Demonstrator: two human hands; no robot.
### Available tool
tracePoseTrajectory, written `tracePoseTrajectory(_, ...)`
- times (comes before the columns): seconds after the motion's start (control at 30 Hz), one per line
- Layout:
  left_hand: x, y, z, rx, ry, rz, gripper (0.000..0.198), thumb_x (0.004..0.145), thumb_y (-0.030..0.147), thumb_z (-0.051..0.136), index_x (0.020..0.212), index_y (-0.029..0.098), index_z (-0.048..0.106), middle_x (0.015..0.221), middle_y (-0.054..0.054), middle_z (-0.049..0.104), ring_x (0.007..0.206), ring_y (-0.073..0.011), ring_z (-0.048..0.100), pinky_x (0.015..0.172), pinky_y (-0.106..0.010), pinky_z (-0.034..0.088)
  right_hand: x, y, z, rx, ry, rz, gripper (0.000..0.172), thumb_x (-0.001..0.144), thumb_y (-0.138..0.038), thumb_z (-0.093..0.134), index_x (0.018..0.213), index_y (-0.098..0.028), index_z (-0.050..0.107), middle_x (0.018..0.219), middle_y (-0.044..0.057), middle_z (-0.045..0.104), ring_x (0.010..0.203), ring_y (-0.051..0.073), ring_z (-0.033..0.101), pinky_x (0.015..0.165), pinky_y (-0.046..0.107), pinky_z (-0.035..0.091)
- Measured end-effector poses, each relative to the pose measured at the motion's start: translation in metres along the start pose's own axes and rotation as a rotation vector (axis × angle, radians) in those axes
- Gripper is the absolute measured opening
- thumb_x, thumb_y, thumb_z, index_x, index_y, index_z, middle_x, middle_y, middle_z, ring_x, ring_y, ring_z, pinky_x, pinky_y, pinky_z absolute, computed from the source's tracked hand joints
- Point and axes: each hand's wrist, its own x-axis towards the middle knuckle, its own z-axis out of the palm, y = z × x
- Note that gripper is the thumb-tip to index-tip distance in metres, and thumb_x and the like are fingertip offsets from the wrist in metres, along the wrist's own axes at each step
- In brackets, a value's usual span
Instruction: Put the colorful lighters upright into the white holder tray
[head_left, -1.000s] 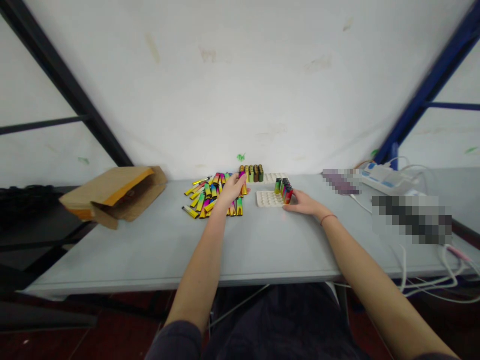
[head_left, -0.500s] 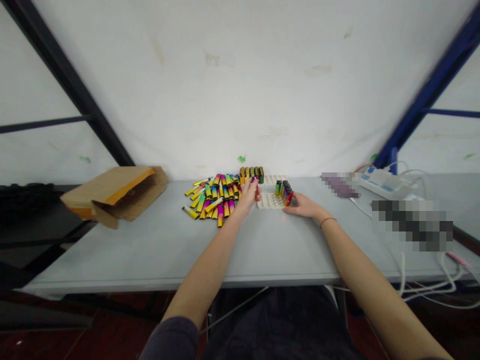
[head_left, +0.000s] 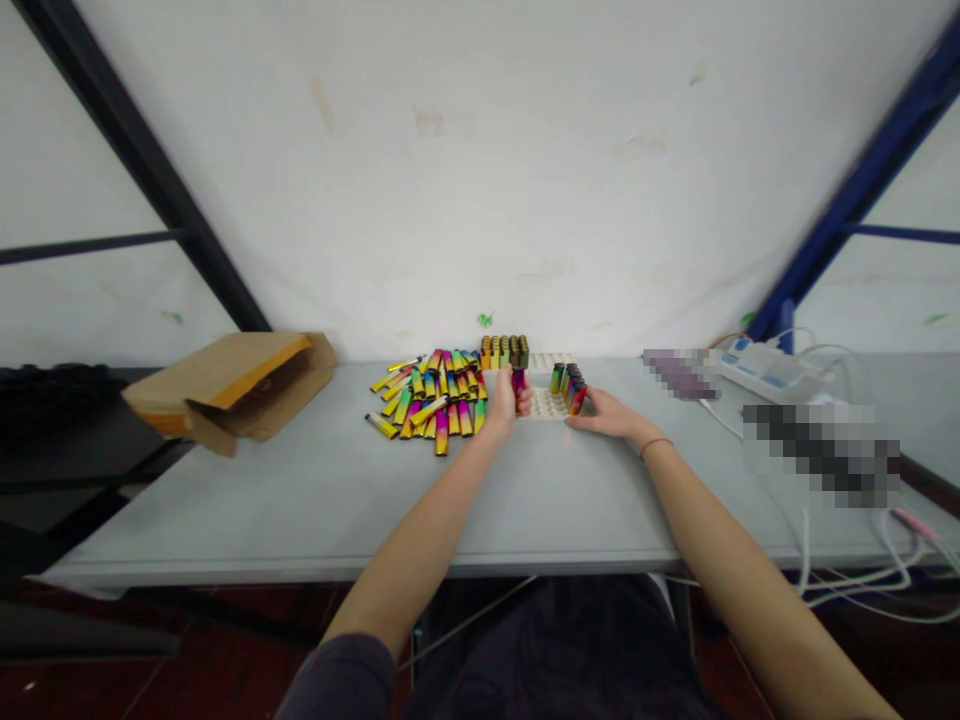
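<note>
My left hand is closed around a purple lighter, held upright over the left end of a white tray with holes. Toward that tray's right end, several shiny multicoloured lighters stand upright in rows. My right hand grips the right end of the tray, thumb at the front corner and fingers beside the red lighters. Left of my left hand lies a loose heap of metallic rainbow lighters. Behind, a block of upright lighters fills the left part of a second white tray.
An open cardboard box lies on its side at the left of the grey table. A white power strip with plugs and cables sits at the right, near blurred-out items. The wall rises behind the table.
My left hand has moved right and slightly down with the lighter, from the heap's edge to over the tray. My right hand stays at the tray's end.
</note>
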Motion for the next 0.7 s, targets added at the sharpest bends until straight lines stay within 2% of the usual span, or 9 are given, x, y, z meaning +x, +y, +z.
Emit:
tracePoseTrajectory(0.1,0.0,-0.002,-0.001,0.033,0.015,-0.011,0.062,0.09,0.075,0.032,0.059,0.022,0.036,0.042,0.009,0.024,0.032,-0.0056,0.02,0.034,-0.019,0.017,0.0,0.0,0.0,0.006,-0.001,-0.004,0.072,0.076,-0.048,0.073,0.135,-0.011,0.056,0.14,0.02,0.062,0.124,0.039,0.06,0.109,0.052,0.045)
tracePoseTrajectory(0.2,0.0,-0.004,0.0,0.071,0.056,0.002,0.058,0.093,0.067,0.033,0.057,0.023,0.033,0.04,0.009,0.022,0.031,-0.0051,0.017,0.034,-0.019,0.015,0.0,0.001,0.0,0.012,0.0,-0.018,0.07,0.076,-0.047,0.072,0.134,-0.011,0.056,0.139,0.02,0.063,0.123,0.038,0.061,0.109,0.052,0.045)
tracePoseTrajectory(0.33,-0.002,-0.003,0.003,0.076,0.075,0.034,0.05,0.097,0.052,0.031,0.057,0.022,0.032,0.04,0.009,0.022,0.031,-0.0048,0.014,0.035,-0.018,0.013,0.001,0.003,0.001,0.009,-0.001,-0.022,0.07,0.077,-0.048,0.073,0.135,-0.012,0.056,0.139,0.019,0.062,0.124,0.038,0.061,0.109,0.051,0.045)
tracePoseTrajectory(0.7,-0.006,0.0,0.009,0.066,0.123,0.045,0.043,0.097,0.045,0.027,0.061,0.023,0.036,0.041,0.009,0.022,0.032,-0.0067,0.017,0.035,-0.018,0.014,0.0,0.001,-0.001,0.014,-0.018,-0.025,0.07,0.077,-0.047,0.073,0.135,-0.012,0.055,0.14,0.018,0.062,0.124,0.037,0.06,0.11,0.05,0.044)
